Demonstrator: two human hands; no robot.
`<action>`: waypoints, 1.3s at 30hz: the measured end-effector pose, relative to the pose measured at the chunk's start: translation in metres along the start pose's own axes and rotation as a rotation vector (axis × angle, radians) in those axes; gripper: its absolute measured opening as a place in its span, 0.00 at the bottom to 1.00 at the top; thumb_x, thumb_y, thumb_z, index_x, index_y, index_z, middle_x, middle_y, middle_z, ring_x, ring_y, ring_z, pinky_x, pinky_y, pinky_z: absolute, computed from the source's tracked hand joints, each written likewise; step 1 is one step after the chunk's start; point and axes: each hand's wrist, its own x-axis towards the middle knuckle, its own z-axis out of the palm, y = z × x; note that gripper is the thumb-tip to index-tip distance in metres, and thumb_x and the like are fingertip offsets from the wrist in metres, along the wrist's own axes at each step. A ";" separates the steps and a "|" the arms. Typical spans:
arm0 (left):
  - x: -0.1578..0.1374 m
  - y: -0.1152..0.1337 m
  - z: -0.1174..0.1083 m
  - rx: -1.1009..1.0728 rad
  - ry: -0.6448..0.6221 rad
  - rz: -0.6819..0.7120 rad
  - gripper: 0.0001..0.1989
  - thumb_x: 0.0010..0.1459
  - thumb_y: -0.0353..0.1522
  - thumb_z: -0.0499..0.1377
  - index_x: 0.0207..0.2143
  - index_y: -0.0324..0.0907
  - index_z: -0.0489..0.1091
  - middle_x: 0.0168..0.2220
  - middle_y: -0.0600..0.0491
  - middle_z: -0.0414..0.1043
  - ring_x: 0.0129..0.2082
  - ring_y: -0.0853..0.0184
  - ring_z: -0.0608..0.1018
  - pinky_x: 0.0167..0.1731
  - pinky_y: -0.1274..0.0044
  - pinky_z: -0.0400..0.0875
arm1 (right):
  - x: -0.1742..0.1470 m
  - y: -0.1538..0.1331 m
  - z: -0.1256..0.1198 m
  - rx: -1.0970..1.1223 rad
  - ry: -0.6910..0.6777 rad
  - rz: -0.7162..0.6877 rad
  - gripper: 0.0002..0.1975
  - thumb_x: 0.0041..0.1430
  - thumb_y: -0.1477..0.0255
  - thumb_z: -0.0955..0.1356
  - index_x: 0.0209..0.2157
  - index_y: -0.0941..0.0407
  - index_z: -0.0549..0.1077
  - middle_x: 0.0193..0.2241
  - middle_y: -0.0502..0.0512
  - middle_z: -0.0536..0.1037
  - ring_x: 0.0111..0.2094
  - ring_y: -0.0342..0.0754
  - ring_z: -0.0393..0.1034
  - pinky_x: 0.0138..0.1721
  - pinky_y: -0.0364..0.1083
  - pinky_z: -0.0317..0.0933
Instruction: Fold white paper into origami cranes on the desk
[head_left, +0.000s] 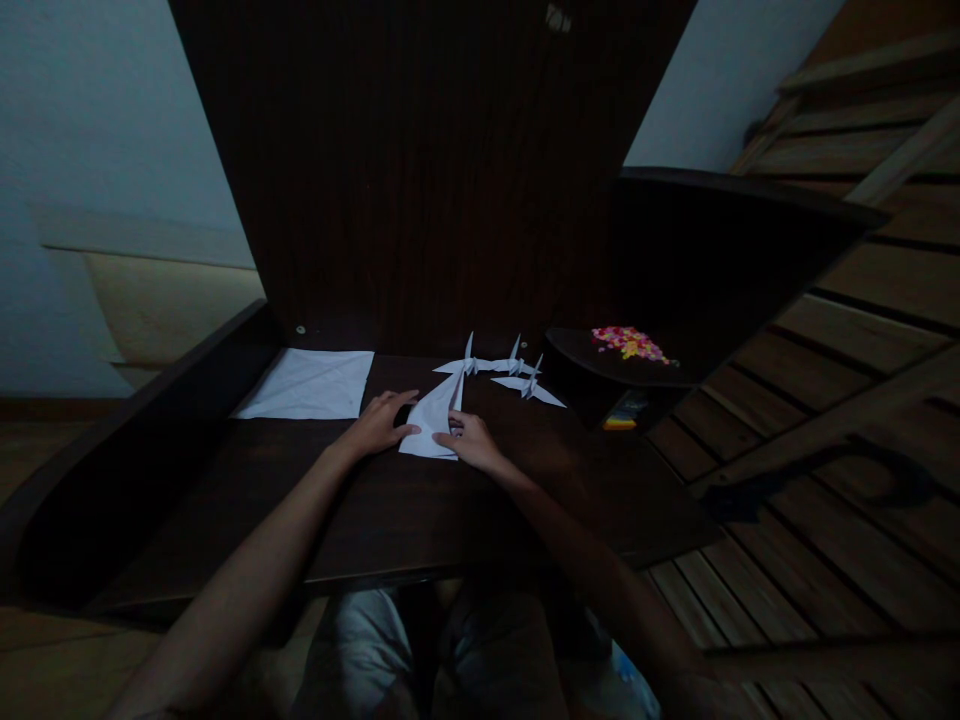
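A partly folded white sheet of paper (433, 420) lies on the dark desk in front of me, with one flap lifted to a point. My left hand (384, 422) rests at its left side, fingers stretched out, the thumb touching the paper's edge. At the right side my right hand (471, 440) grips the paper, its thumb on the front and its fingers at the raised flap. Just behind stand three folded white paper cranes: one crane (469, 362), a second crane (514, 362) beside it, and a nearer crane (529, 386).
A flat stack of white paper (319, 385) lies at the desk's left. Small colourful pieces (630, 344) are heaped on a low corner shelf (577, 350) at the right, above a yellow-edged item (621, 424). A tall dark panel (435, 180) rises at the back; a raised side board (142, 440) bounds the left.
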 end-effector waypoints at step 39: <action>0.002 -0.006 0.004 0.130 -0.044 -0.004 0.30 0.54 0.39 0.60 0.59 0.42 0.60 0.57 0.45 0.65 0.55 0.56 0.66 0.54 0.64 0.60 | -0.003 0.004 0.002 0.132 -0.089 -0.107 0.18 0.46 0.78 0.69 0.43 0.57 0.73 0.44 0.55 0.76 0.45 0.48 0.70 0.47 0.49 0.63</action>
